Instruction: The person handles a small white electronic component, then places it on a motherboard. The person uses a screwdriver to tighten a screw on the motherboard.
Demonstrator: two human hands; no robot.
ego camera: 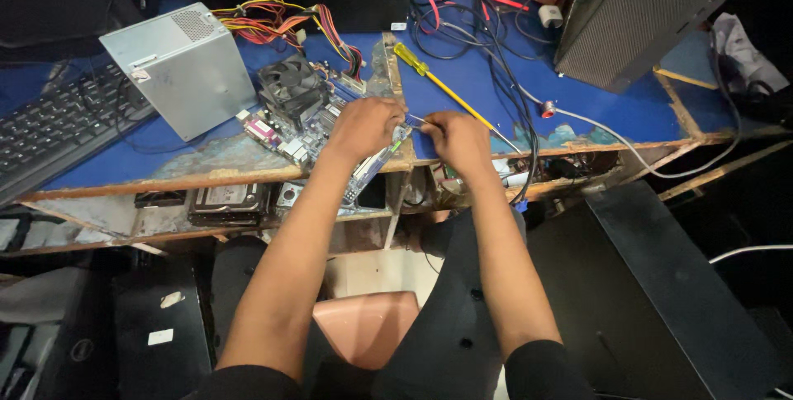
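The worktable has a blue matt top, worn through to rough bare wood along its front edge. The power supply box is dull grey sheet metal. The screwdriver has a glossy translucent yellow plastic handle and a yellow shaft. The keyboard at the left edge is matt black plastic. The computer case shows fine perforated metal mesh.

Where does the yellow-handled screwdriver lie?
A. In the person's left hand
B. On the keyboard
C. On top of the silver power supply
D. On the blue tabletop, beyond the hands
D: the screwdriver lies flat on the blue tabletop, just beyond the right hand, with neither hand gripping it.
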